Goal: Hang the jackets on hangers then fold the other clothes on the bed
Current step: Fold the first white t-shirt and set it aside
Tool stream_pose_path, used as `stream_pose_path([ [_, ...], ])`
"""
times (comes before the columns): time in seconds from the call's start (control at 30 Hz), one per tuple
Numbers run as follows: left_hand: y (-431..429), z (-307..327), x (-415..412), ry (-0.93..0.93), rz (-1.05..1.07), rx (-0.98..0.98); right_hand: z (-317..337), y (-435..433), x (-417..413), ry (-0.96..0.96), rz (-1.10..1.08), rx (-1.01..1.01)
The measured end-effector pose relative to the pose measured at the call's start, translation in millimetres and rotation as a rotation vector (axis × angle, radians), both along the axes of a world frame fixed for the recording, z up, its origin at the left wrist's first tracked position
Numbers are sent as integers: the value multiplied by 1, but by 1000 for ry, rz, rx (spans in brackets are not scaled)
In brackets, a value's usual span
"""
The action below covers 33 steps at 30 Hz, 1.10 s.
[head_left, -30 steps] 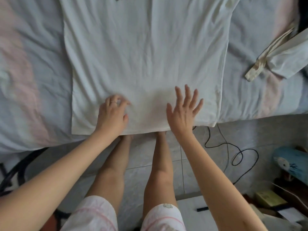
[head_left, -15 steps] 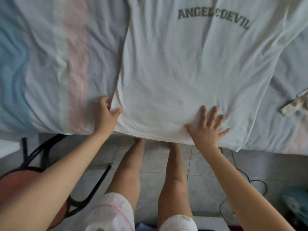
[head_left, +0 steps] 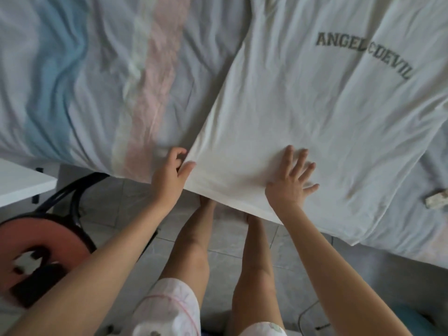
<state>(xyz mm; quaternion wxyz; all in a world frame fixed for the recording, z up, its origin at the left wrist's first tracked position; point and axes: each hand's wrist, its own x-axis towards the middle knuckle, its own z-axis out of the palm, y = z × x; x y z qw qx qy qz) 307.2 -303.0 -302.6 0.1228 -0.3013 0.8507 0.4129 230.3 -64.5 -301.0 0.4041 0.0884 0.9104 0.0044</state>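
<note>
A white T-shirt (head_left: 315,132) lay flat and unfolded at the bed's (head_left: 72,93) near edge, hem overhanging. The left hand (head_left: 171,173) pinched its lower side edge; the right hand (head_left: 292,179) pressed spread fingers on it. Folding had barely begun; no jackets or hangers showed.

You face a bed (head_left: 72,81) under a pale sheet striped blue, pink and grey. Below it, a grey tiled floor (head_left: 218,260). On your left, a red-seated chair (head_left: 36,251) with a black frame and a white tabletop (head_left: 21,183) corner. Light is dim and soft.
</note>
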Motion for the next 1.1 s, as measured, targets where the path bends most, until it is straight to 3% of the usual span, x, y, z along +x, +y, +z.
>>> stream_pose_path([
  [0.17, -6, -8, 19, -68, 151, 58, 1, -9, -12, -119, 11, 53],
  [0.27, 8, -6, 8, -74, 208, -358, 1, -20, -14, 39, -144, -87],
  [0.33, 30, 2, -19, 105, -13, -476, 2, -27, -13, 261, -44, -237],
  [0.43, 60, -16, -71, 367, -657, -423, -11, -9, -35, 414, 447, -401],
  [0.5, 51, -39, -103, 318, -922, -558, -29, 27, -68, 417, 756, -375],
  [0.53, 51, -52, -121, 258, -983, -615, -36, 66, -90, 383, 761, -304],
  [0.6, 37, -64, -129, 153, -1007, -713, -36, 144, -115, 333, 487, -119],
  [0.7, 29, -67, -103, 28, -832, -753, -22, 227, -107, 204, -55, 120],
  [0.77, 56, -56, -110, 20, -707, -718, -6, 253, -109, 156, -190, 173],
  [0.87, 104, -38, -166, 221, -920, -632, -4, 241, -138, 345, -15, 79],
  [0.97, 145, -42, -244, 324, -1151, -626, -14, 187, -191, 459, 458, -142],
  [1.03, 153, -52, -306, 292, -1149, -675, -27, 161, -233, 462, 816, -225],
  [1.1, 154, -59, -380, 260, -1084, -731, -38, 169, -293, 477, 843, -190],
])
